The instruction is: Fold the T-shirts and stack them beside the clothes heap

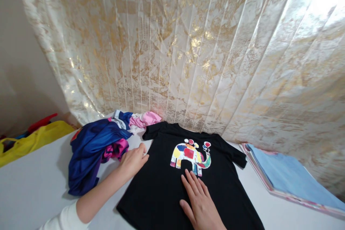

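A black short-sleeved T-shirt lies spread out, neck away from me, with a many-coloured elephant print on its chest. My right hand rests flat on the cloth just below the print, fingers stretched out. At the shirt's left side, under the sleeve, is my left hand. Its fingers are loosely bent and the thumb stands apart from them; no cloth shows between them. The shirt's bottom hem runs partly out of view.
Left of the shirt lies a crumpled heap of blue and magenta clothing, with a pink garment behind. Folded clothes, light blue on top, are stacked at right. A yellow item sits at the white surface's left edge. A gold-patterned curtain hangs behind.
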Demonstrator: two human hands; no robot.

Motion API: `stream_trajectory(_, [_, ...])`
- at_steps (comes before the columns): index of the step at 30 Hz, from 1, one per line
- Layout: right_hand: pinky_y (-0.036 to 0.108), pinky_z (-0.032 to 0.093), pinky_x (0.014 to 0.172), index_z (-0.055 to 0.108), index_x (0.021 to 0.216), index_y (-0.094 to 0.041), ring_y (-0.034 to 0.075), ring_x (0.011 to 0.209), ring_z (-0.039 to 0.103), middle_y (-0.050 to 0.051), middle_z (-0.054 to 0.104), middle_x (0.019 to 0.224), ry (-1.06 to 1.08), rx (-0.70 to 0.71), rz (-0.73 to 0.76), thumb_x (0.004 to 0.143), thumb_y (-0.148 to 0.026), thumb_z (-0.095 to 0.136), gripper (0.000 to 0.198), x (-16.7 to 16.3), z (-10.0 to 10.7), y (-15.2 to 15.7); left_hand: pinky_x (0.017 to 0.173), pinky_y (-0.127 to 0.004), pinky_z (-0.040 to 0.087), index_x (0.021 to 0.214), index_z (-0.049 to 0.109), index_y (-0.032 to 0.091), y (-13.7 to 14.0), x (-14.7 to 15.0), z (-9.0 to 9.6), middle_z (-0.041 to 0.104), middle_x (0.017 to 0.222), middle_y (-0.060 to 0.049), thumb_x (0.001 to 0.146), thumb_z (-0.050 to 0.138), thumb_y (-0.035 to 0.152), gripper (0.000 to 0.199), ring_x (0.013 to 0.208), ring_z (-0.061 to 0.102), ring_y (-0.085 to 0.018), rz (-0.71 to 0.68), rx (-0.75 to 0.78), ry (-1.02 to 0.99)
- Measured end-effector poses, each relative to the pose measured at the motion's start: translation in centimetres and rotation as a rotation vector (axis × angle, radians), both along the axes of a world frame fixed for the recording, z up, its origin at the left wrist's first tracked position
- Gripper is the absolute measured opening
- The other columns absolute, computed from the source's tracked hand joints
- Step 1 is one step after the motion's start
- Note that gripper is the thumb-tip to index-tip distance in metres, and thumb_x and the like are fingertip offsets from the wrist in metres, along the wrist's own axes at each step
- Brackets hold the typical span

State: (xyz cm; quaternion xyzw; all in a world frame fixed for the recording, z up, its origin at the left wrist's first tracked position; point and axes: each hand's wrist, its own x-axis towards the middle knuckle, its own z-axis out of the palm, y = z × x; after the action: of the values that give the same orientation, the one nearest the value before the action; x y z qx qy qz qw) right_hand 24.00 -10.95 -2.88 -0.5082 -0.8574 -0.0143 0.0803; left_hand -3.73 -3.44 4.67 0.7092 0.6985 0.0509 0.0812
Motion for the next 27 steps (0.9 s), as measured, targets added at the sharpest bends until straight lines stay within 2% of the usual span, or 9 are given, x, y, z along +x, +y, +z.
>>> stream_trajectory(3, [0.046,0.036,0.111,0.027,0.149,-0.022,0.027,0.141,0.025,0.004,0.02,0.154,0.005,-0.01,-0.006,0.096,-0.046,0.038,0.058,-0.3,-0.1,-0.1,0.069,-0.032,0.041,0.097,0.057,0.014,0.0,0.2,0.0,0.069,0.093,-0.011,0.089,0.057,0.029,0.016,0.09,0.066,-0.029,-0.011,-0.009,0.018])
stream_trajectory(6, [0.045,0.034,0.112,0.025,0.149,-0.022,0.027,0.142,0.024,0.004,0.019,0.155,0.02,-0.021,-0.005,0.096,-0.047,0.04,0.061,-0.7,-0.1,-0.4,0.069,-0.029,0.04,0.084,0.058,0.018,0.2,0.3,0.1,0.069,0.092,-0.007,0.088,0.056,0.023,0.007,0.09,0.066,-0.025,-0.038,-0.025,-0.011])
stream_trajectory(8, [0.046,0.034,0.112,0.025,0.149,-0.021,0.028,0.142,0.024,0.004,0.019,0.155,0.031,-0.032,-0.008,0.095,-0.047,0.04,0.062,-0.9,0.0,-0.6,0.067,-0.027,0.039,0.083,0.056,0.02,0.3,0.3,0.2,0.069,0.089,-0.003,0.089,0.052,0.019,0.007,0.086,0.066,-0.021,-0.034,-0.032,-0.05])
stream_trajectory(13, [0.048,0.034,0.112,0.027,0.149,-0.02,0.029,0.142,0.023,0.005,0.019,0.154,0.052,-0.066,-0.009,0.095,-0.049,0.039,0.062,-1.2,0.5,-0.8,0.061,-0.024,0.037,0.093,0.051,0.021,0.8,-0.1,0.0,0.068,0.082,0.0,0.092,0.049,0.025,0.005,0.083,0.066,-0.019,-0.012,-0.032,-0.139])
stream_trajectory(15, [0.048,0.033,0.112,0.027,0.149,-0.02,0.029,0.142,0.022,0.004,0.019,0.154,0.05,-0.078,-0.011,0.095,-0.05,0.038,0.062,-1.2,0.8,-0.8,0.061,-0.024,0.037,0.1,0.048,0.022,1.0,0.0,-0.3,0.067,0.082,0.001,0.091,0.052,0.028,0.012,0.083,0.067,-0.02,-0.015,-0.026,-0.162])
stream_trajectory(20, [0.047,0.033,0.113,0.028,0.148,-0.02,0.028,0.142,0.022,0.004,0.018,0.154,0.038,-0.096,-0.03,0.096,-0.051,0.037,0.062,-1.3,1.2,-0.9,0.068,-0.025,0.04,0.106,0.046,0.023,1.3,0.4,-1.2,0.066,0.086,0.002,0.083,0.057,0.018,0.026,0.09,0.066,-0.019,-0.024,-0.011,-0.171])
stream_trajectory(27, [0.048,0.032,0.113,0.027,0.149,-0.021,0.028,0.142,0.021,0.003,0.018,0.155,0.036,-0.101,-0.027,0.096,-0.052,0.034,0.061,-1.4,1.3,-0.9,0.07,-0.026,0.041,0.108,0.044,0.022,1.3,0.6,-1.6,0.066,0.089,0.0,0.086,0.055,0.017,0.026,0.091,0.066,-0.021,-0.012,-0.002,-0.138])
